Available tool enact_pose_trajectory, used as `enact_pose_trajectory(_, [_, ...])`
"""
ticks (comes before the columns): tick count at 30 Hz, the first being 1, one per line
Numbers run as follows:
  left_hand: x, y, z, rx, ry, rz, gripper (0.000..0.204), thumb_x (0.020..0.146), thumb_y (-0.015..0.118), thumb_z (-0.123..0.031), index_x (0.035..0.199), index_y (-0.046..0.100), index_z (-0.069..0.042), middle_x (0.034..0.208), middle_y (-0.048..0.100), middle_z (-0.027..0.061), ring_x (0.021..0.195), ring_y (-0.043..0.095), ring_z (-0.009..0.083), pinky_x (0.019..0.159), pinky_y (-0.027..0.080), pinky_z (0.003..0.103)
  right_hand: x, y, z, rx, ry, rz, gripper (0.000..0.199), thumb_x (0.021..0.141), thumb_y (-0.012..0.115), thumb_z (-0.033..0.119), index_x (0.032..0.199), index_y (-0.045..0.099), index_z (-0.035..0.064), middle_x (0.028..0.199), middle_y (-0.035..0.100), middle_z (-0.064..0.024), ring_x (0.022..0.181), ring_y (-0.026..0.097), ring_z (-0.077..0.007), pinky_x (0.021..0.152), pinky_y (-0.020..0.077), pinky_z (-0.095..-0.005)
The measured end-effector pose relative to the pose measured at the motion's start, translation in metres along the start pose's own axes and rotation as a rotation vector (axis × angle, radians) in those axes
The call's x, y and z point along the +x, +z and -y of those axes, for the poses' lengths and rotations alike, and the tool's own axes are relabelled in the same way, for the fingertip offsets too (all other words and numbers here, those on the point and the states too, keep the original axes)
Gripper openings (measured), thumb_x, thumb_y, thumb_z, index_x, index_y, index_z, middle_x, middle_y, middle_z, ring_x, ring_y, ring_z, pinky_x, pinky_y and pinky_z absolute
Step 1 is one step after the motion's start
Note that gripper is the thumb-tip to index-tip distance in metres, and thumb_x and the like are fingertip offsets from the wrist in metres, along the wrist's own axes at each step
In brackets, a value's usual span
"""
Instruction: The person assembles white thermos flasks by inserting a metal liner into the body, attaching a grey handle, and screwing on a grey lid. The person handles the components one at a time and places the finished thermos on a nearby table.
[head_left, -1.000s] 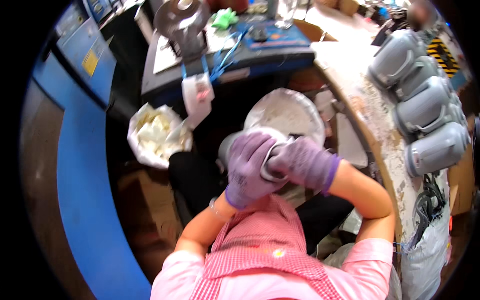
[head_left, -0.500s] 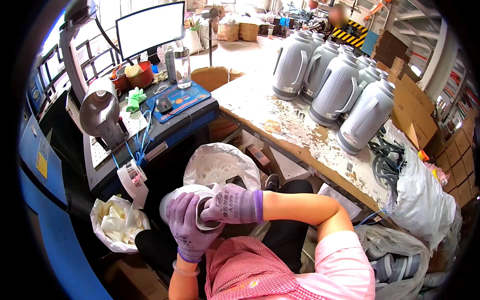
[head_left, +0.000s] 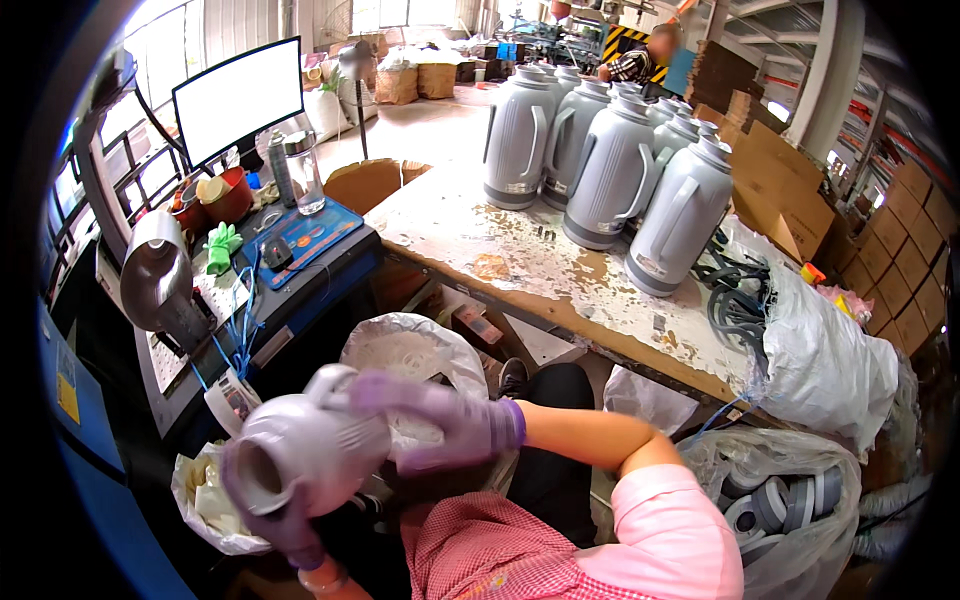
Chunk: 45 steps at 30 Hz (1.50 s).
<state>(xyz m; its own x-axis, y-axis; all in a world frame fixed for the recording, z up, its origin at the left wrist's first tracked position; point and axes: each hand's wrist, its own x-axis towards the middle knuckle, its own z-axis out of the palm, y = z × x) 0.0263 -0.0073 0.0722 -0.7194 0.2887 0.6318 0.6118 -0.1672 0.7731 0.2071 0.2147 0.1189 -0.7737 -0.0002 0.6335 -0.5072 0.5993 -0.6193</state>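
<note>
- A person in a pink checked shirt looks down at a grey plastic flask shell (head_left: 300, 450) held over their lap, just in front of a worn wooden workbench (head_left: 480, 235).
- The shell lies tilted on its side, its open round end turned toward the lower left.
- The left hand (head_left: 275, 510), in a purple glove, cups the shell from below; its fingers curl up around the open end, gripping it.
- The right hand (head_left: 440, 425), also in a purple glove, lies across the shell's top and far end, fingers spread and pressed against it; the glove is blurred.
- Just beyond the shell, below the workbench's near edge, stands an open white sack (head_left: 410, 350) of pale rings.
- On the workbench, toward its far end, stand several upright grey jugs (head_left: 610, 170) with handles, close together.
- Left of the workbench is a blue-topped machine table (head_left: 300, 235) with a monitor (head_left: 235, 100) behind it.
- Right of the workbench's near end, a clear bag (head_left: 780, 500) holds grey parts.
</note>
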Motion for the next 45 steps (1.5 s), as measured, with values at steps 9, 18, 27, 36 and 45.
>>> enact_pose_trajectory(9, [-0.054, -0.060, 0.028, 0.271, -0.194, 0.474, 0.094, 0.079, 0.081, -0.033, 0.152, 0.032, 0.002, 0.150, 0.041, 0.0237, 0.140, 0.038, 0.0339, 0.114, 0.032, 0.046, -0.063, -0.005, -0.088, 0.520, 0.862, -0.921, 0.040, 0.098, 0.062, 0.043, 0.092, 0.072, 0.0052, 0.081, 0.066, 0.0059, 0.070, 0.056, -0.0019, 0.066, 0.0462, -0.0214])
enact_pose_trajectory(18, [-0.111, -0.025, 0.063, -0.434, -0.739, 0.532, 0.098, 0.065, 0.067, -0.001, 0.154, 0.026, -0.001, 0.141, 0.046, 0.0151, 0.126, 0.051, 0.0259, 0.098, 0.049, 0.039, -0.024, -0.032, -0.117, 0.084, 0.750, -0.534, 0.038, 0.098, 0.063, 0.036, 0.106, 0.066, -0.0002, 0.088, 0.061, 0.0010, 0.081, 0.054, -0.0062, 0.074, 0.0462, -0.0236])
enact_pose_trajectory(27, [-0.157, -0.013, 0.124, -0.277, -0.745, 0.232, 0.096, 0.073, 0.076, -0.004, 0.154, 0.025, -0.001, 0.138, 0.048, 0.0134, 0.121, 0.053, 0.0255, 0.096, 0.051, 0.036, 0.025, 0.007, -0.131, -0.340, 0.455, -0.132, 0.081, 0.091, 0.066, 0.042, 0.149, 0.033, -0.0028, 0.150, 0.039, -0.0278, 0.139, 0.042, -0.0386, 0.116, 0.0338, -0.0406])
enact_pose_trajectory(36, [-0.192, 0.001, 0.168, -0.286, -0.972, 0.105, 0.103, 0.070, 0.078, 0.007, 0.157, 0.026, -0.013, 0.149, 0.039, 0.0119, 0.128, 0.048, 0.0286, 0.098, 0.052, 0.040, 0.036, 0.039, -0.151, -0.408, 0.250, 0.008, 0.060, 0.089, 0.068, 0.043, 0.129, 0.055, 0.0006, 0.137, 0.052, -0.0233, 0.124, 0.053, -0.0402, 0.108, 0.0424, -0.0441])
enact_pose_trajectory(45, [-0.213, -0.004, 0.198, -0.327, -0.931, 0.108, 0.102, 0.072, 0.081, 0.003, 0.156, 0.025, -0.008, 0.127, 0.055, 0.0118, 0.089, 0.059, 0.0197, 0.069, 0.052, 0.030, 0.049, 0.034, -0.136, -0.426, 0.205, 0.099, 0.060, 0.091, 0.068, 0.036, 0.137, 0.050, 0.0030, 0.139, 0.050, -0.0234, 0.130, 0.049, -0.0401, 0.112, 0.0395, -0.0450])
